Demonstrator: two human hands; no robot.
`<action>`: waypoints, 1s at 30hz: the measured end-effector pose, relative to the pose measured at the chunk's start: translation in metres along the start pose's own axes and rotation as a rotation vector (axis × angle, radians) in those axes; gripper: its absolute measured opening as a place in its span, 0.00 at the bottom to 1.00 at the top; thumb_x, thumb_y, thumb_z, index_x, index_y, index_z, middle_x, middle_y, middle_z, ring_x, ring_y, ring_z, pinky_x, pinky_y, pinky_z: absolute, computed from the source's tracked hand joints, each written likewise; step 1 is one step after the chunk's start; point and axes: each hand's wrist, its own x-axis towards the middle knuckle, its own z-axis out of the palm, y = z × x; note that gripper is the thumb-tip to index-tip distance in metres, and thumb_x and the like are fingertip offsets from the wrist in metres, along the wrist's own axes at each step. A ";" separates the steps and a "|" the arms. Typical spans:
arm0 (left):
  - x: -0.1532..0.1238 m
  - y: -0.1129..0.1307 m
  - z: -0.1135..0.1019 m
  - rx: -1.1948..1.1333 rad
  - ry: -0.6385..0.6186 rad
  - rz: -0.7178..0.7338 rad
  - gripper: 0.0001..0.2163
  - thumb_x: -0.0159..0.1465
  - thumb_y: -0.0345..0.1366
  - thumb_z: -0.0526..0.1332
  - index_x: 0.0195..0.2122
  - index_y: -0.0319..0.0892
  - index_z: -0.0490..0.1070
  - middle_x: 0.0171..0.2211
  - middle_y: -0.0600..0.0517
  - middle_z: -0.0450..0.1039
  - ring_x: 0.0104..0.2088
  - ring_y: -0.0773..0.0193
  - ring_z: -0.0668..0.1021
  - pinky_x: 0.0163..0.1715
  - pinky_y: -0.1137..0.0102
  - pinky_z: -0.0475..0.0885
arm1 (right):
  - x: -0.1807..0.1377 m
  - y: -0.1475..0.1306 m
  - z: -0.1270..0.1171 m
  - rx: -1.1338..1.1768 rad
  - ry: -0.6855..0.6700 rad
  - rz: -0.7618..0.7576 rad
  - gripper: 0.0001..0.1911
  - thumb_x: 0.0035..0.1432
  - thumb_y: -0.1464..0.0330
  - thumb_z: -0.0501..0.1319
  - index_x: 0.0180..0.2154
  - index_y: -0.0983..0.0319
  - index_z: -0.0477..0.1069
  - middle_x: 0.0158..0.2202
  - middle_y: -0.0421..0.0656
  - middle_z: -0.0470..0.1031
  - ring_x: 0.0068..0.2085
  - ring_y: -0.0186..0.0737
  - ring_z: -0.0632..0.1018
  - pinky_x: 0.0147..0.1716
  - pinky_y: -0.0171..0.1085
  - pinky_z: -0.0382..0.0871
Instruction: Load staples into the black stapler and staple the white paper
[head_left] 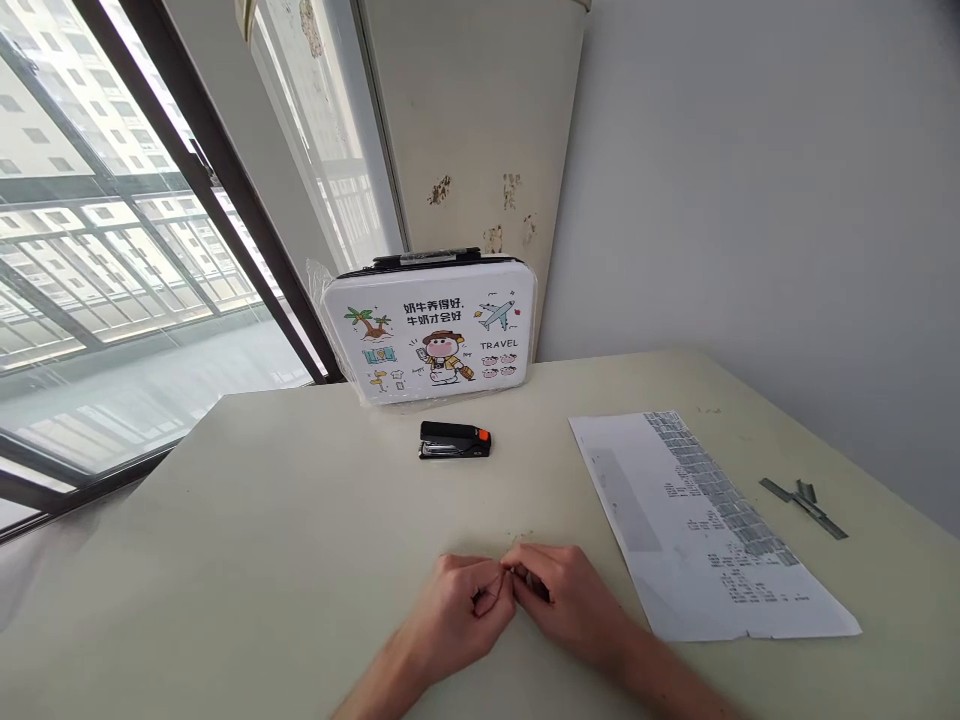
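My left hand and my right hand meet fingertip to fingertip just above the table's near middle. Both are closed in a pinch. Whatever lies between the fingertips is too small and too hidden to name. Beyond them a black stapler with an orange patch rests on its base, touched by neither hand. To the right of my right hand lies a printed white sheet, with a band of small grey rectangles along its far right side. Farther right are several dark grey staple strips, some crossing each other.
A white cartoon-printed case, partly in clear plastic, stands upright at the back of the pale table. Behind it is a cream cabinet with peeled patches. A dark-framed window is at the left, a plain wall at the right.
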 end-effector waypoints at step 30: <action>0.002 -0.001 -0.004 -0.021 0.072 -0.043 0.19 0.65 0.31 0.56 0.23 0.45 0.43 0.19 0.61 0.43 0.22 0.69 0.50 0.23 0.70 0.49 | -0.067 0.121 -0.159 -0.662 0.205 0.320 0.28 0.72 0.48 0.48 0.67 0.48 0.65 0.71 0.42 0.64 0.69 0.56 0.67 0.65 0.57 0.69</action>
